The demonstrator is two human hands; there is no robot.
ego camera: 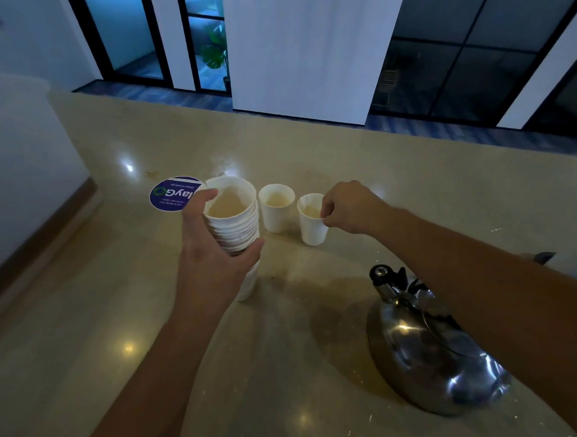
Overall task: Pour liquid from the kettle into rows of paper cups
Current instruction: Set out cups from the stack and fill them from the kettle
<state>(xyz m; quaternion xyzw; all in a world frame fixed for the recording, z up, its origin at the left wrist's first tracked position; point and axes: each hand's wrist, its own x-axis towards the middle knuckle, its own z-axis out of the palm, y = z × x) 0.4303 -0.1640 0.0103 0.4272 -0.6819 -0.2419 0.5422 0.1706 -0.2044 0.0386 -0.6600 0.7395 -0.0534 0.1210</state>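
Now: left hand (211,248) grips cup stack (235,216) | right hand (349,207) pinches rim of single cup (313,219) | kettle (433,351) on tabletop (275,365) under right forearm

Stack of paper cups (236,226) is gripped in left hand (211,248), raised off counter (114,310) | right cup (313,224) is pinched at rim by right hand (349,207) | middle cup (276,208) is stood between | kettle (429,350) is set on counter, near right | round sticker (170,194) is seen behind stack.
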